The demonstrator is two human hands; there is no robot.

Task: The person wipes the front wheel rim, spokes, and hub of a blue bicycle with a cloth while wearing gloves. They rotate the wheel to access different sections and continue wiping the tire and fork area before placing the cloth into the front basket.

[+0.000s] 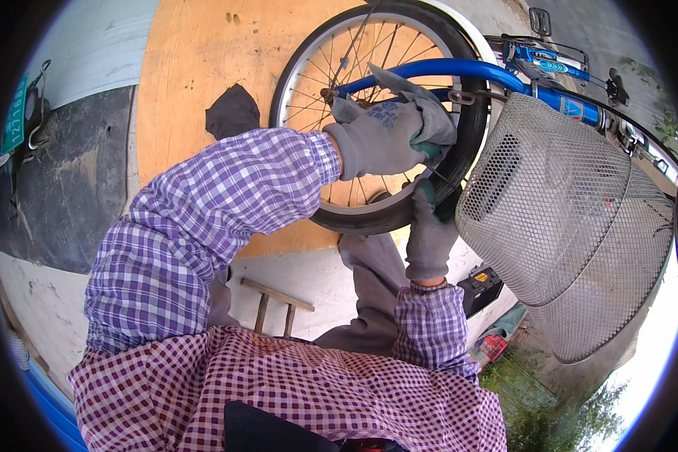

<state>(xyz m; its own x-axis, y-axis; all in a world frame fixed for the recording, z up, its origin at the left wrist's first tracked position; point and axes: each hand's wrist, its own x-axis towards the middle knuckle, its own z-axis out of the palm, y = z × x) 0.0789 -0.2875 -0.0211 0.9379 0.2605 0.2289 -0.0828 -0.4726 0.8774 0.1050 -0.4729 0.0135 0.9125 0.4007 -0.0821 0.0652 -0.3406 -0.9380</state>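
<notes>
A bicycle front wheel (279, 105) with a black tyre and thin spokes fills the upper middle. My left hand (380, 141), in a grey glove with green on its fingers, is closed on a grey cloth (438, 113). It holds the cloth by the blue fork (459, 68), over the wheel's spokes and rim. Lower down, my right hand (432, 239), in a matching glove, is closed round the tyre at the wheel's near right side. Some of its fingers are hidden behind the tyre.
A silver mesh basket (572, 218) juts out right of my right hand. The blue bicycle frame (557, 102) extends to the upper right. A dark cloth piece (233, 111) lies on the wooden board (181, 53). Below stand a small wooden stool (275, 297) and a black box (481, 290).
</notes>
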